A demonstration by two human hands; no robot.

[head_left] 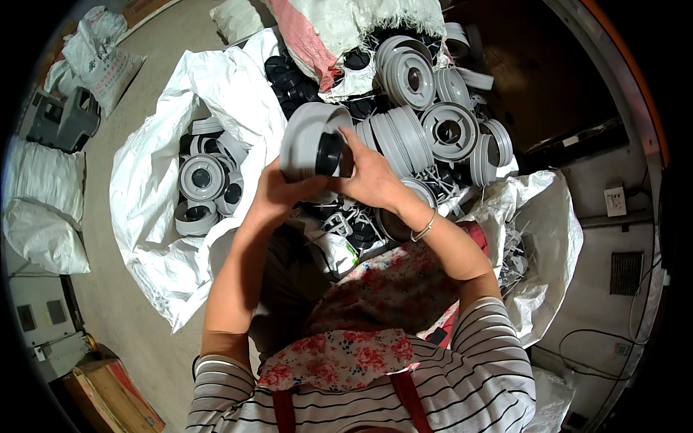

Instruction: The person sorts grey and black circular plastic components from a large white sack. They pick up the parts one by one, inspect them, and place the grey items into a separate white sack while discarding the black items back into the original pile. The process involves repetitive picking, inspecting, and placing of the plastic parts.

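Observation:
Raised in front of me, a grey round ridged plastic part is tilted on its side. My left hand is closed round its lower edge. My right hand is closed round a black round cap at the part's right face, with fingers above and thumb below. I cannot tell whether the cap is fixed in the part. Behind my right hand lies a pile of similar grey parts, some stacked together. Black caps are heaped at the far side of the pile.
A white woven sack on the left holds several grey parts with black centres. Another white sack at right contains thin white plastic scraps. Full sacks and a dark grey plastic case stand at far left.

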